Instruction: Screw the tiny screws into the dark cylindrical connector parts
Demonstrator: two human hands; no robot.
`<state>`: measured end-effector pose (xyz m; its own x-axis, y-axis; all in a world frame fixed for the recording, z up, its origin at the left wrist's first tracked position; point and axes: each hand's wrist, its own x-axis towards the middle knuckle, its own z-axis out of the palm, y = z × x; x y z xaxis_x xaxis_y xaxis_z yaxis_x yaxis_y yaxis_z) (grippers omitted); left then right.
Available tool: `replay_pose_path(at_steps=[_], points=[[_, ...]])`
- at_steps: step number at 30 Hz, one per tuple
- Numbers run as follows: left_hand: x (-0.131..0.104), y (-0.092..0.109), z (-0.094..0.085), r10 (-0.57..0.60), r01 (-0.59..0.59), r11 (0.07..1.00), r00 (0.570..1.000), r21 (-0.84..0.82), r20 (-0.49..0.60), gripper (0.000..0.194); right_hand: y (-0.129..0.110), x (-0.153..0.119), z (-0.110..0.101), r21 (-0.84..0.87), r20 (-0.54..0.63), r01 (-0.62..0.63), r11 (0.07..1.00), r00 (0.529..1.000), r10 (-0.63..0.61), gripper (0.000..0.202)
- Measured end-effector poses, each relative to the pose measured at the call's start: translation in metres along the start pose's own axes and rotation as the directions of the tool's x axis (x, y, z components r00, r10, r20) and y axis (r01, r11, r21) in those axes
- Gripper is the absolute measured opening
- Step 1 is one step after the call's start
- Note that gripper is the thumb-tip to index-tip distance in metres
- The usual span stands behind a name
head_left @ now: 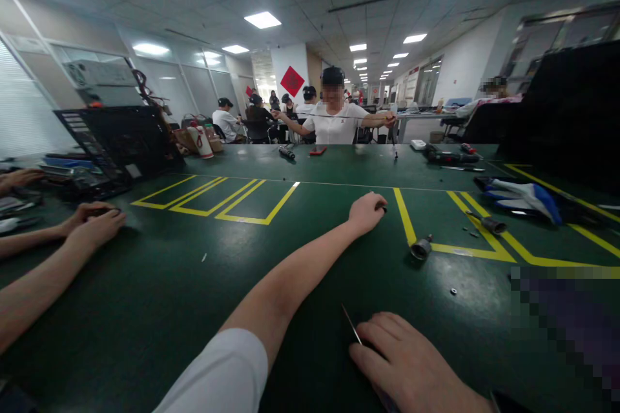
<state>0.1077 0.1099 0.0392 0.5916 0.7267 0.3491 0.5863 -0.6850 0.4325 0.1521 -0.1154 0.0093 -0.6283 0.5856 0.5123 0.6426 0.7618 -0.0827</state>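
Observation:
My left hand (368, 214) reaches far across the green table, its fingers curled round a small dark piece (382, 208) that is mostly hidden. My right hand (404, 355) is low in the view, closed on a thin metal rod (351, 324) that points up and to the left; its other end lies out of sight under the palm. A cylindrical metal part (421, 248) rests on the yellow tape right of my left hand, and a similar metal part (493, 224) lies farther right. A small nut (453, 291) sits on the table above my right hand.
Yellow tape (242, 219) marks boxes on the green table (159, 297). A co-worker's hands (99, 226) work at the left. Across the table, a person (334, 119) stretches a dark cord. Blue-and-white gloves (527, 199) and a dark power tool (445, 155) lie right.

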Motion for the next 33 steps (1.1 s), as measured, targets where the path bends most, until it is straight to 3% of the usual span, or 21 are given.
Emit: replay_pose_path(at_steps=[5, 8, 11, 16, 19, 22, 25, 26, 27, 28, 29, 31, 33], points=[[0.032, 0.066, 0.037, 0.210, -0.201, 0.977, 0.963, -0.068, 0.171, 0.028, 0.006, -0.002, 0.008, -0.025, 0.043, 0.010, 1.000, 0.999, -0.009, 0.011], [0.037, 0.093, 0.054, 0.420, -0.423, 0.903, 0.840, -0.070, 0.344, 0.034, 0.006, -0.004, 0.007, -0.025, 0.058, 0.012, 1.000, 0.998, -0.011, 0.014], [0.039, 0.106, 0.063, 0.438, -0.468, 0.882, 0.774, -0.053, 0.457, 0.036, 0.005, -0.004, 0.007, -0.027, 0.071, 0.024, 0.999, 0.997, -0.022, 0.014], [0.041, 0.109, 0.058, 0.425, -0.453, 0.888, 0.750, -0.075, 0.507, 0.044, 0.007, -0.002, 0.007, -0.033, 0.100, 0.020, 0.999, 0.995, -0.017, 0.013], [0.034, 0.103, 0.047, 0.383, -0.390, 0.916, 0.788, -0.090, 0.482, 0.063, 0.006, -0.002, 0.004, -0.001, 0.068, 0.010, 1.000, 0.998, -0.010, 0.011], [0.020, 0.090, 0.035, 0.320, -0.296, 0.946, 0.799, -0.129, 0.509, 0.075, 0.001, -0.007, -0.012, 0.063, -0.108, 0.000, 0.998, 0.994, 0.007, 0.017], [0.002, 0.069, 0.030, 0.414, -0.403, 0.903, 0.722, -0.148, 0.554, 0.060, 0.000, -0.012, -0.039, 0.143, -0.285, 0.085, 0.986, 0.958, -0.041, 0.018], [-0.003, 0.062, 0.030, 0.445, -0.447, 0.884, 0.713, -0.138, 0.542, 0.054, 0.003, -0.013, -0.048, 0.169, -0.304, 0.011, 0.986, 0.952, 0.041, 0.019], [-0.007, 0.054, 0.031, 0.464, -0.471, 0.873, 0.719, -0.129, 0.517, 0.049, 0.007, -0.012, -0.055, 0.205, -0.365, -0.107, 0.973, 0.914, 0.178, 0.020], [-0.011, 0.048, 0.033, 0.472, -0.478, 0.870, 0.730, -0.125, 0.494, 0.045, 0.015, -0.012, -0.060, 0.256, -0.445, -0.209, 0.944, 0.841, 0.307, 0.019], [-0.014, 0.042, 0.034, 0.478, -0.478, 0.868, 0.735, -0.133, 0.480, 0.040, 0.024, -0.010, -0.063, 0.334, -0.499, -0.334, 0.881, 0.731, 0.466, 0.016], [-0.021, 0.033, 0.034, 0.494, -0.473, 0.866, 0.755, -0.164, 0.431, 0.036, 0.046, -0.009, -0.061, 0.503, -0.476, -0.504, 0.702, 0.516, 0.712, 0.013], [-0.027, 0.028, 0.032, 0.491, -0.448, 0.871, 0.804, -0.202, 0.336, 0.034, 0.069, -0.010, -0.052, 0.650, -0.347, -0.576, 0.496, 0.356, 0.868, 0.022]])
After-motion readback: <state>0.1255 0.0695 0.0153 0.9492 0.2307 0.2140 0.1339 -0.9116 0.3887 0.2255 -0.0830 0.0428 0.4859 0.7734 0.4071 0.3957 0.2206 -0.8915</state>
